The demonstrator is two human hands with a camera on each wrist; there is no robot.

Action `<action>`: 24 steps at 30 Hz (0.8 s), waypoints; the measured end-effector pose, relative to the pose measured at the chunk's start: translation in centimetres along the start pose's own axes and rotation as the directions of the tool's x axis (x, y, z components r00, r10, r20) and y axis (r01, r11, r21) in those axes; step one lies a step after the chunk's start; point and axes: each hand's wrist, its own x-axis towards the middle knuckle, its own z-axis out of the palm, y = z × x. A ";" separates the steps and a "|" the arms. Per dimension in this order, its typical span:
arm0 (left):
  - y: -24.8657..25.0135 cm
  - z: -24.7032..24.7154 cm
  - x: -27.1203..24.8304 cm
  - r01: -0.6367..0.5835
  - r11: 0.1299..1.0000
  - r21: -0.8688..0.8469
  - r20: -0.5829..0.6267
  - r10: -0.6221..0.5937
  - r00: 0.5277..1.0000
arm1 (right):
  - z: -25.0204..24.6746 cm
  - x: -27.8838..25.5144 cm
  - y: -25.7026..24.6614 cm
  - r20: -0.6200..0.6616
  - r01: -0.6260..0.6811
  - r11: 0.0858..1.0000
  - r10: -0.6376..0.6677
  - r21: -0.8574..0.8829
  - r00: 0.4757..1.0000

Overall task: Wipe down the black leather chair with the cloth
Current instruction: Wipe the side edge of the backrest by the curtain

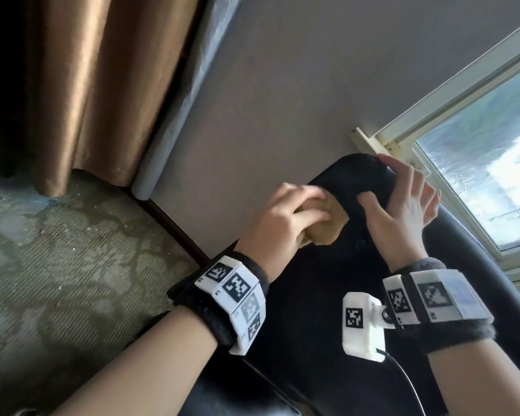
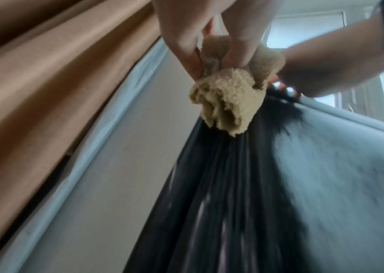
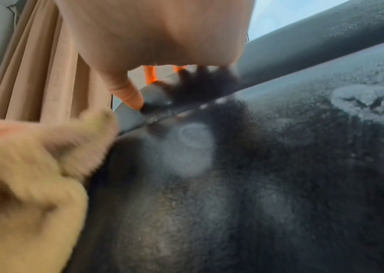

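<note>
Chair [image 1: 336,310] back upright, cloth [image 1: 418,226] bunched

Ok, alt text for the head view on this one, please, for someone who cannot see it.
Seen from above, the left hand presses a bunched tan cloth against the top of a black leather chair while the right hand grips the chair's upper edge. Brown curtains hang to the left, a window is at right.
</note>
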 end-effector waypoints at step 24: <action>-2.4 1.4 -5.2 0.120 0.992 0.030 0.000 -0.120 0.993 | 2.5 -0.9 -0.4 -0.014 0.168 0.916 -0.186 -0.363 0.983</action>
